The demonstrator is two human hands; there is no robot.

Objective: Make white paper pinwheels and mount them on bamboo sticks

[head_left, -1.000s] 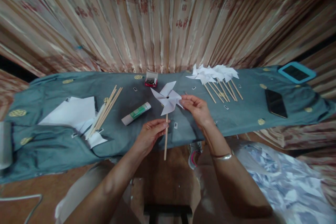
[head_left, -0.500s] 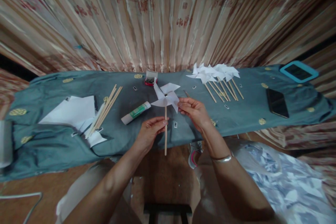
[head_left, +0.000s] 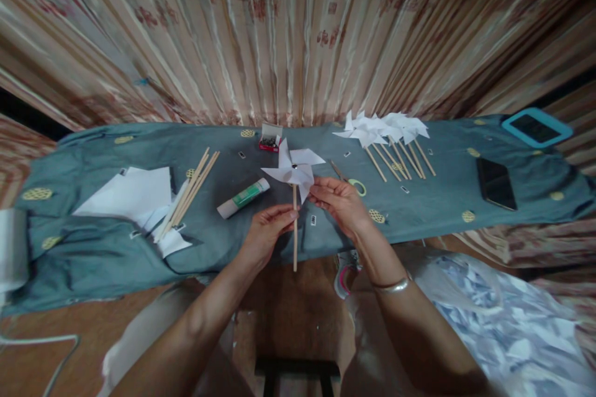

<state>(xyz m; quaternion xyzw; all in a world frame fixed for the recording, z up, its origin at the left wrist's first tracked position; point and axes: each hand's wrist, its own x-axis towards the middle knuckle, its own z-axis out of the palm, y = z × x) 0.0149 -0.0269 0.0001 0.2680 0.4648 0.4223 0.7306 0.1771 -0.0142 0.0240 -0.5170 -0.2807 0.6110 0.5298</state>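
My left hand pinches the wooden stick of a white paper pinwheel between thumb and fingers, a little below its head. The stick stands upright, its lower end over the table's front edge. A dark pin shows at the middle of the pinwheel. At the head's right side, my right hand has its thumb and fingers closed on the edge of a lower paper blade. A glue stick lies left of the pinwheel, and a small red box of pins sits open behind it. Scissors lie behind my right hand.
Several finished pinwheels lie in a row at the back right. White paper sheets and loose wooden sticks are at the left. A black phone and a blue-framed device rest at the right. A plastic bag stands below.
The pinwheel's head has turned a little clockwise, with my right fingers at its blade. My left hand keeps its hold on the stick. The scissors' handle shows now behind my right hand.
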